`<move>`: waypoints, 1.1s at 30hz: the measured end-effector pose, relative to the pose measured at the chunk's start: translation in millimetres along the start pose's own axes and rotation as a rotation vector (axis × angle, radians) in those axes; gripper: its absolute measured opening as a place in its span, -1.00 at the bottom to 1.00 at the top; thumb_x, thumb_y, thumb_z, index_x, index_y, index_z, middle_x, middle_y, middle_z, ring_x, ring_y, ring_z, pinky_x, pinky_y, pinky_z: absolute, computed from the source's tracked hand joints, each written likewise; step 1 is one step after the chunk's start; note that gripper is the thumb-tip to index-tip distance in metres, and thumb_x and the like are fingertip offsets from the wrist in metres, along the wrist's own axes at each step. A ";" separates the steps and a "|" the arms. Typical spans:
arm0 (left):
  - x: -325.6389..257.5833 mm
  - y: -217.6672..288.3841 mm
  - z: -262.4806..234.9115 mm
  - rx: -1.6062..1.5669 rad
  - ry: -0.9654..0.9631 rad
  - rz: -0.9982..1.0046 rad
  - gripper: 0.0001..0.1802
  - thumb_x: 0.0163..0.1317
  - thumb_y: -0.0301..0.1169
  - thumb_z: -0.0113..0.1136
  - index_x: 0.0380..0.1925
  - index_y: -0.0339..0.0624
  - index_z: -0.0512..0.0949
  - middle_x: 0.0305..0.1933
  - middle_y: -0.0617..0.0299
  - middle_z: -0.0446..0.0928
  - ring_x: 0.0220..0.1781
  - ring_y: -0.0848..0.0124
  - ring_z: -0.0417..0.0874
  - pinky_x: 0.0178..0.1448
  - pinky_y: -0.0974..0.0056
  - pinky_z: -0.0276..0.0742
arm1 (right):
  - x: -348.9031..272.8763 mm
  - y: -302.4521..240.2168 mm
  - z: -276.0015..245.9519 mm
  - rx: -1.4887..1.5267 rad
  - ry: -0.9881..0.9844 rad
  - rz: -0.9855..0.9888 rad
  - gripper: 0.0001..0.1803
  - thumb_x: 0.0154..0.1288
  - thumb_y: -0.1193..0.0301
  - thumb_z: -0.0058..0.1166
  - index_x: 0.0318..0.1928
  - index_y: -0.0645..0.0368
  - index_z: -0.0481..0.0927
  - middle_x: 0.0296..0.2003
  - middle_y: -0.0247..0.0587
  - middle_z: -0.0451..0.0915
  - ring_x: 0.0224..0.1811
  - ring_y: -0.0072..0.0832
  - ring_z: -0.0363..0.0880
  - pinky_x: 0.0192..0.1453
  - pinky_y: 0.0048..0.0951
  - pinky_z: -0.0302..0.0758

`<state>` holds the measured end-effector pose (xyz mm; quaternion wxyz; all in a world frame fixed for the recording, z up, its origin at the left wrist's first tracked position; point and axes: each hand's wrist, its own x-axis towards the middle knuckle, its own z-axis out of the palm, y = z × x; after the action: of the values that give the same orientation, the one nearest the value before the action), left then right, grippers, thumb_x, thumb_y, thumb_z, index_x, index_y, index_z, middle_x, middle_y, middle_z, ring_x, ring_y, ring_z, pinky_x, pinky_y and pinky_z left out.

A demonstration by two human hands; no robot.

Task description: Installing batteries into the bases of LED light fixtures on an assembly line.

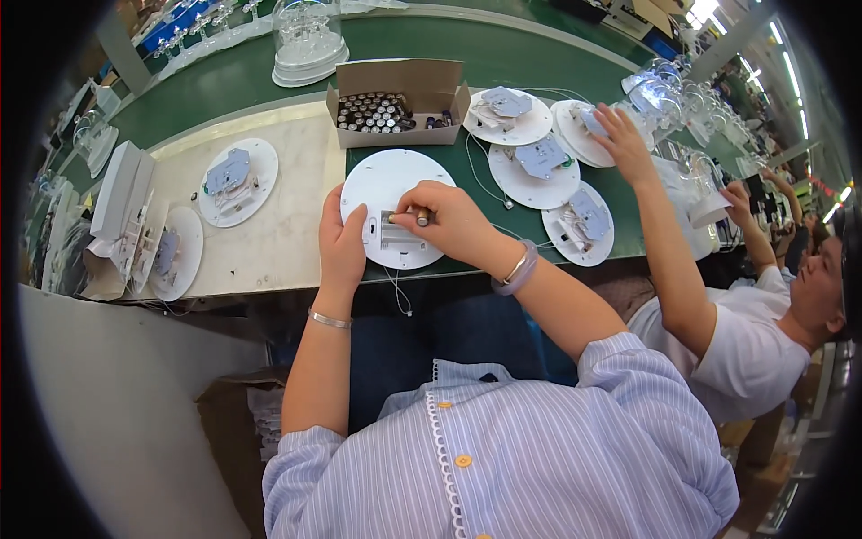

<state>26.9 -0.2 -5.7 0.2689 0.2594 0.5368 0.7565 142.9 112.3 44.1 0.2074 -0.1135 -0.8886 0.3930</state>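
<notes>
My left hand [343, 238] grips the left edge of a round white plastic base [391, 172], its thumb lying on the face. An open battery compartment [404, 241] shows on that face, with a small slotted part beside it. The fingers of my right hand [458, 225] pinch a small cylindrical battery [422, 216] over the compartment's upper part. Those fingers hide some of the compartment, so how many batteries lie inside is unclear. A thin white cable with a plug [398, 296] hangs below the base.
Behind the base stands an open cardboard box [395, 137] of batteries. Several white discs with grey modules [540, 158] and wires lie to its right; another disc [238, 182] lies left. Clear domes [308, 40] stand at the back. At right, a co-worker's hand [620, 139] reaches over the discs.
</notes>
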 end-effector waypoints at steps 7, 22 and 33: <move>1.2 -1.7 2.3 -0.035 0.015 -0.012 -0.59 0.11 -0.53 -0.12 0.00 -0.37 0.21 -0.08 0.08 0.37 -0.06 0.43 0.39 -0.01 0.40 0.33 | -16.4 5.6 -20.1 -0.032 0.072 0.091 -0.88 -0.06 0.49 0.16 -0.44 0.22 0.53 -0.60 -0.33 0.35 -0.60 -0.58 0.23 -0.51 -0.59 0.23; -0.6 2.1 2.5 0.128 0.023 0.011 -0.60 0.11 -0.49 -0.15 -0.01 -0.37 0.22 -0.07 0.05 0.36 -0.05 0.37 0.38 0.03 0.37 0.29 | -9.4 12.7 -8.9 0.011 -0.046 0.248 -0.89 -0.09 0.49 0.17 -0.51 0.25 0.52 -0.61 -0.27 0.47 -0.59 -0.57 0.33 -0.47 -0.57 0.31; -1.3 4.1 4.0 0.136 0.030 0.022 -0.60 0.11 -0.50 -0.16 -0.01 -0.38 0.21 -0.09 0.07 0.37 -0.06 0.41 0.39 0.00 0.38 0.31 | 29.8 4.1 -29.4 -0.277 -0.328 0.374 -0.69 -0.30 0.35 0.29 -0.63 0.27 0.44 -0.64 -0.10 0.45 -0.59 -0.33 0.42 -0.50 -0.39 0.35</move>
<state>30.0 0.4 -0.8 0.2344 0.2714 0.5880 0.7250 130.1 145.1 67.2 -0.0327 -0.2379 -0.9191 0.3124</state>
